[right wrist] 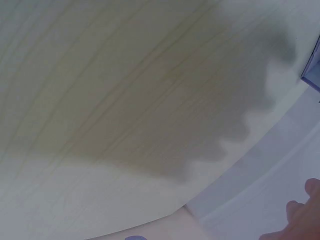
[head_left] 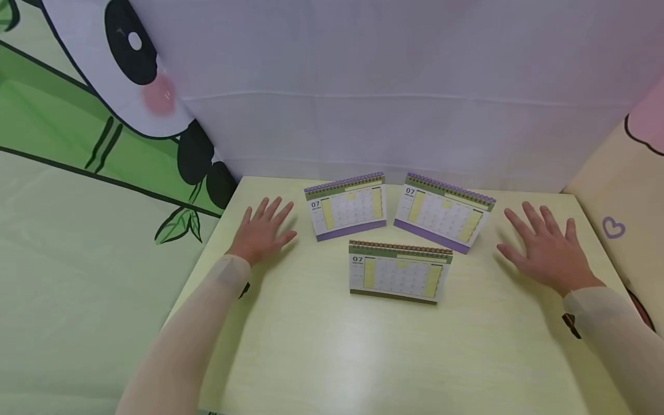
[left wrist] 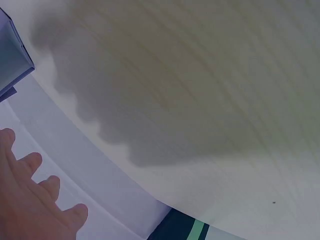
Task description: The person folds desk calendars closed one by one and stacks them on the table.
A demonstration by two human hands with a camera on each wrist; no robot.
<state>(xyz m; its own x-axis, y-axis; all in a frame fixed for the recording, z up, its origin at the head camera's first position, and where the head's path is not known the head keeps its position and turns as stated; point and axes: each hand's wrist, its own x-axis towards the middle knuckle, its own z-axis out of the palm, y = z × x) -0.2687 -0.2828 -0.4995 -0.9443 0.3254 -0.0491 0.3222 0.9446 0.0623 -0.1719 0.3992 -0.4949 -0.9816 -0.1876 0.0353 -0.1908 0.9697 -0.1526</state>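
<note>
Three desk calendars stand tent-like on the table, each page marked 07. The back left calendar (head_left: 349, 206) and the back right calendar (head_left: 443, 210) have purple spirals and purple bases; the front calendar (head_left: 399, 272) has a brown spiral and brown base. My left hand (head_left: 261, 233), fingers spread and holding nothing, hovers left of the back left calendar, its shadow on the tabletop. On the other side, my right hand (head_left: 550, 251) hovers with spread fingers to the right of the back right calendar. A calendar corner (left wrist: 14, 55) shows at the left wrist view's edge.
The pale wood-grain table (head_left: 311, 357) ends at the back against a white cloth (head_left: 363, 132). A green printed cloth with a cartoon face (head_left: 78, 259) hangs at the left, and a beige printed cloth (head_left: 617, 190) at the right.
</note>
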